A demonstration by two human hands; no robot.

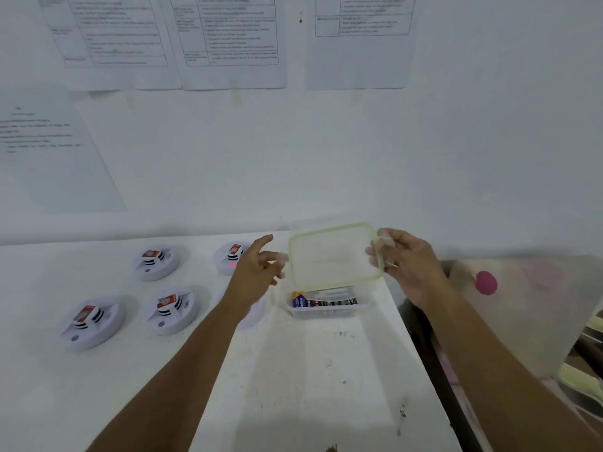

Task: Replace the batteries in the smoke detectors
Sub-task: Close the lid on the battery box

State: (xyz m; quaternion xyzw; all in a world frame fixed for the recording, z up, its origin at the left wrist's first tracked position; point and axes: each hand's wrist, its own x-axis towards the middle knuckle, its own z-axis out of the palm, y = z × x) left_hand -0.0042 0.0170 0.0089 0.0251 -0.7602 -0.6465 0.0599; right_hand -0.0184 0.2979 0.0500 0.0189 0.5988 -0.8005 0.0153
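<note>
Several white round smoke detectors lie on the white table (293, 370), each with a red-and-white battery on top: one at the front left (93, 322), one beside it (173, 309), two behind (156, 262) (230, 256). A clear plastic box (329, 305) holds several batteries. Its clear lid with a green rim (336, 257) is lifted and tilted above the box. My right hand (408, 265) pinches the lid's right edge. My left hand (257, 272) hovers at the lid's left edge with loosely spread fingers; whether it touches the lid is unclear.
Printed sheets (228, 40) hang on the white wall behind the table. The table's right edge runs close to the box. Beyond it stands a pale cloth-covered thing with a pink spot (486, 282). One more detector (251, 314) is partly hidden under my left forearm.
</note>
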